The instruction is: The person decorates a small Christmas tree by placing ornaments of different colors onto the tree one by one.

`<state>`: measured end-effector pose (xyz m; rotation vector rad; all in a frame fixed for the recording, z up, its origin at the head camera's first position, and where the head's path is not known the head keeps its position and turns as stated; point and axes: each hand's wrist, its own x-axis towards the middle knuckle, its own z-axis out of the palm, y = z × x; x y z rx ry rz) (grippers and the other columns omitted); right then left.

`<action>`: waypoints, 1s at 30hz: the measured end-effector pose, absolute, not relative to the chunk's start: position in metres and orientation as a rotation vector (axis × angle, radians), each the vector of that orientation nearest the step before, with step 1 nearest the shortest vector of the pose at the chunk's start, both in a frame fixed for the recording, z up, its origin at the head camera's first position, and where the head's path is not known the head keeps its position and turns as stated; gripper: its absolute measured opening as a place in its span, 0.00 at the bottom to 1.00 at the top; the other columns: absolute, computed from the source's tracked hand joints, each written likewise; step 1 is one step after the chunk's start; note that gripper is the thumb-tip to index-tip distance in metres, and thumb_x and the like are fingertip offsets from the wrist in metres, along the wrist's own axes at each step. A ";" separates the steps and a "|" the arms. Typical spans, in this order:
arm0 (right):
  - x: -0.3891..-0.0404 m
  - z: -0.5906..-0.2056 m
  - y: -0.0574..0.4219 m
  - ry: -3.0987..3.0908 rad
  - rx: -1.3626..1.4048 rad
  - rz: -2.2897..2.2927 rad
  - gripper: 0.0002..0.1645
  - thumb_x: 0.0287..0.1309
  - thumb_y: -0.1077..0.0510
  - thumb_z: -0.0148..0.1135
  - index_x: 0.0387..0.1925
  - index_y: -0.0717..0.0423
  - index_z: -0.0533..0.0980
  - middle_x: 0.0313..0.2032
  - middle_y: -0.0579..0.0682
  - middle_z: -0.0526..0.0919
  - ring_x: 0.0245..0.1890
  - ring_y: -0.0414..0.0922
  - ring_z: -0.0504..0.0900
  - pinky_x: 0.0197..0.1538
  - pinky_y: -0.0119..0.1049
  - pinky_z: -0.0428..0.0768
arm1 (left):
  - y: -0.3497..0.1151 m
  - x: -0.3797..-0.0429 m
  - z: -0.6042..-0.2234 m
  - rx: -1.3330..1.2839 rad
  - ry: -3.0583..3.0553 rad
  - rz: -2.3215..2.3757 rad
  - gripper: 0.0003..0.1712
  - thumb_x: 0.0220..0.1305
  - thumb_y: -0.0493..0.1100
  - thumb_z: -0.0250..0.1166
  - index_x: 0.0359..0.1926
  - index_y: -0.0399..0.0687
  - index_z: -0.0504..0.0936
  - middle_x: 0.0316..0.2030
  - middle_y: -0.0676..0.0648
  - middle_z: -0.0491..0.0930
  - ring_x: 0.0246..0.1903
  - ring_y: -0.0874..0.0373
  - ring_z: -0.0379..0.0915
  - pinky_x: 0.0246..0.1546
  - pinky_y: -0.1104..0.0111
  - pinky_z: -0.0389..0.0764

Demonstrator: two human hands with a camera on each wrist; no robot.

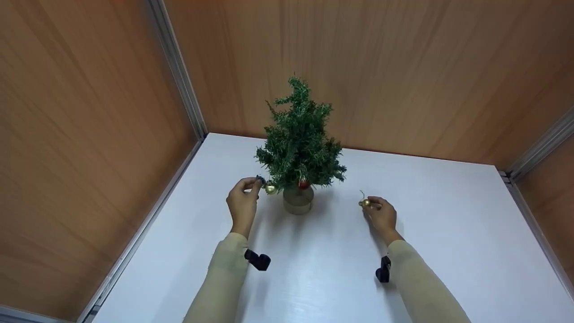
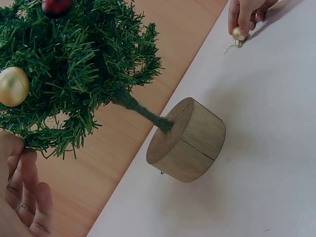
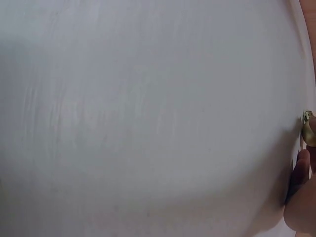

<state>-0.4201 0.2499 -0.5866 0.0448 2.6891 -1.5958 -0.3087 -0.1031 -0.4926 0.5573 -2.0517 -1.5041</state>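
Note:
A small artificial Christmas tree [image 1: 299,134] stands upright on a round wooden base [image 2: 197,143]. At its lower left my left hand [image 1: 242,204] pinches the tip of a low branch [image 2: 47,140] between thumb and forefinger, the other fingers loosely bent. Close by those fingers hangs a gold bauble [image 2: 14,86]; a red bauble [image 1: 304,184] hangs low on the front. Off to the right of the tree, my right hand [image 1: 382,218] holds another gold bauble [image 1: 365,202] in its fingertips, low over the table. This bauble's thin hanging loop [image 2: 229,48] sticks out free.
The white table [image 1: 332,278] carries the tree near its back edge. Wood-grain panels [image 1: 385,76] rise behind and on both sides, with metal framing [image 1: 177,67] at the corners. A dark wrist camera [image 1: 258,260] sits on the left sleeve, another [image 1: 383,270] on the right.

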 end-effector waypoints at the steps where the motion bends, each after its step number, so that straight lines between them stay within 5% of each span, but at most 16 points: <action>1: -0.420 -0.586 0.250 2.695 0.049 -1.590 0.21 0.65 0.61 0.62 0.58 0.62 0.74 0.56 0.60 0.79 0.57 0.54 0.77 0.55 0.42 0.77 | -0.103 -0.309 -0.493 0.557 -2.054 -1.505 0.10 0.66 0.47 0.66 0.42 0.47 0.85 0.35 0.48 0.83 0.31 0.49 0.81 0.30 0.67 0.78; 14: -0.418 -0.589 0.251 2.672 0.077 -1.604 0.22 0.65 0.58 0.63 0.58 0.60 0.75 0.55 0.58 0.80 0.54 0.51 0.76 0.52 0.37 0.75 | -0.103 -0.307 -0.495 0.569 -2.055 -1.495 0.09 0.66 0.46 0.66 0.42 0.47 0.85 0.35 0.49 0.84 0.28 0.57 0.79 0.29 0.68 0.77; 30: -0.417 -0.588 0.253 2.637 0.077 -1.704 0.22 0.63 0.56 0.65 0.56 0.61 0.77 0.52 0.58 0.81 0.47 0.46 0.77 0.43 0.27 0.74 | -0.102 -0.307 -0.495 0.560 -2.043 -1.503 0.09 0.66 0.46 0.66 0.41 0.47 0.85 0.34 0.48 0.84 0.29 0.51 0.80 0.28 0.68 0.77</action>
